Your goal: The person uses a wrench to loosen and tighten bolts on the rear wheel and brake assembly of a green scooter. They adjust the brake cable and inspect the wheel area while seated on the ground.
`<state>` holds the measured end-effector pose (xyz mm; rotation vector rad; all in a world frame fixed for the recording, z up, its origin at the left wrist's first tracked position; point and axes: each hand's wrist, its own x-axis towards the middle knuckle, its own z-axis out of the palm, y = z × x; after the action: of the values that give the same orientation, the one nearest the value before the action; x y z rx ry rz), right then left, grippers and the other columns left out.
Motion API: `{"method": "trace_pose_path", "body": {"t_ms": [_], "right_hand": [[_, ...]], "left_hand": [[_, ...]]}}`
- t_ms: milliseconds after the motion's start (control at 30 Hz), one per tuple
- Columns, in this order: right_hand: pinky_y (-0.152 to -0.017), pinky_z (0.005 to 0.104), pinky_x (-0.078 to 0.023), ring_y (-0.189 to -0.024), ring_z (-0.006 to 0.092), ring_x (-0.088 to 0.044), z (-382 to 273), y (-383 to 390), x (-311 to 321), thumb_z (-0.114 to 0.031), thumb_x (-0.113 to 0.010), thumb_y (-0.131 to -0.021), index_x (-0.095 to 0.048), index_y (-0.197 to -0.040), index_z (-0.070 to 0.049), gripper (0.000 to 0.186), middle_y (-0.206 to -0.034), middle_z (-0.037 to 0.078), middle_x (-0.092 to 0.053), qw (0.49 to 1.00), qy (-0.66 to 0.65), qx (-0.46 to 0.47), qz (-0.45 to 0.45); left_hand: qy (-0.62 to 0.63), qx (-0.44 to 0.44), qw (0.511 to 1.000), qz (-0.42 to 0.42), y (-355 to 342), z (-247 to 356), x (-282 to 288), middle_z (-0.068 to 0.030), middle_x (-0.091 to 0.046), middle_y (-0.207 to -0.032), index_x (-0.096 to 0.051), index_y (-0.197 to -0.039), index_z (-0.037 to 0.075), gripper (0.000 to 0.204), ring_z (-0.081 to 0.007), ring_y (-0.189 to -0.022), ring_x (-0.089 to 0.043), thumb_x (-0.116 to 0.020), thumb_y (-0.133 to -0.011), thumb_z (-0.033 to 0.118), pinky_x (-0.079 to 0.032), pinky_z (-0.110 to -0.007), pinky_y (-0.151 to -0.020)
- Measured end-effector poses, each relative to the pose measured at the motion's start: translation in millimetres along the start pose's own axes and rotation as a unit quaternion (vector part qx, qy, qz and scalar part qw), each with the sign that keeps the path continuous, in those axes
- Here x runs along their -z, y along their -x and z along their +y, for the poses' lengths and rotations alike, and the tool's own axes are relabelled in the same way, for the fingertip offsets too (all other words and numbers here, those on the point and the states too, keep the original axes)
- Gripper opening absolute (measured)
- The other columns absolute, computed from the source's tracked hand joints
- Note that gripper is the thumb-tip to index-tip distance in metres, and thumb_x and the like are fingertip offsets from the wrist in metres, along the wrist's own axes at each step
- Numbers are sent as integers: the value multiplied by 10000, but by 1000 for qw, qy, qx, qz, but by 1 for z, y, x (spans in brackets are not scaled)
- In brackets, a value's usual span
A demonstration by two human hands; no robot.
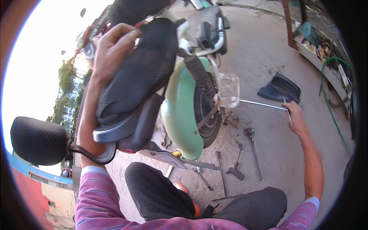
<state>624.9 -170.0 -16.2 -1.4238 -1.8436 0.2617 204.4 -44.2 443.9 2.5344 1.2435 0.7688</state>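
My left hand [113,50] is closed at the left edge of a scooter's black mesh-covered seat [143,71], its fingers curled and partly hidden. On the right, my right hand [297,118] grips the crossbar of a T-handle wrench [264,104]. The wrench's long silver shaft points left and reaches a clear plastic bracket [229,91] beside the rear wheel [209,111]. Whether its tip sits on a bolt cannot be seen. The scooter's pale green rear fender [178,111] and black shock absorber [199,74] are exposed near the bracket.
Several tools lie on the concrete, among them a long ratchet wrench [253,153] and a dark-handled tool [235,172]. A black plastic cover [281,88] lies beyond my right hand. A green hose [327,96] runs along the right. A padded backrest [38,140] sticks out at left.
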Motion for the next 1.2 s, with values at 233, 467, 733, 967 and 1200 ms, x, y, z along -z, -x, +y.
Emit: {"method": "trace_pose_path", "body": {"t_ms": [233, 467, 733, 967, 1200], "right_hand": [[-766, 286, -545, -932, 149, -661, -8, 7, 21, -40, -607, -914, -619, -1340, 10, 429, -1151, 75, -696, 857, -415, -306, 6], [-868, 361, -556, -989, 229, -700, -26, 2, -2, 150, -612, -870, -688, -1034, -22, 250, -1121, 106, -696, 968, -166, -186, 34], [-969, 483, -530, -1146, 381, -653, -30, 39, -13, 22, -676, -790, -710, -1047, -64, 273, -1194, 155, -697, 992, 75, 80, 66], [-716, 381, -578, -860, 259, -740, -18, 95, -32, -183, -502, -958, -680, -1087, 4, 289, -904, 138, -736, 854, -302, -422, 9], [-812, 410, -589, -971, 280, -732, -1, 101, -28, -206, -605, -959, -595, -1293, 7, 397, -1027, 195, -728, 901, 101, -403, -127]], "left_hand": [[-4, -7, 1000, -3, 2, 3, 2, 18, -611, -773, -735, -1062, 30, 216, -44, -668, -523, -662, -1031, 231, -429, -235, -606], [49, -3, 999, -10, 3, 4, 0, 35, -582, -745, -730, -1061, 30, 183, -36, -675, -497, -679, -1019, 200, -396, -221, -614], [-240, -226, 944, 23, 7, 8, -11, -38, -627, -963, -684, -1211, 49, 208, -132, -821, -551, -628, -1021, 112, -453, -278, -729], [26, 163, 984, 67, 18, 23, -32, -115, -664, -1120, -634, -1284, 25, 319, -159, -1048, -669, -620, -1058, 249, -546, -296, -952], [-95, 97, 984, 111, 25, 24, -33, -104, -686, -1102, -676, -1180, 2, 304, -154, -1011, -690, -601, -1072, 277, -538, -236, -949]]}}
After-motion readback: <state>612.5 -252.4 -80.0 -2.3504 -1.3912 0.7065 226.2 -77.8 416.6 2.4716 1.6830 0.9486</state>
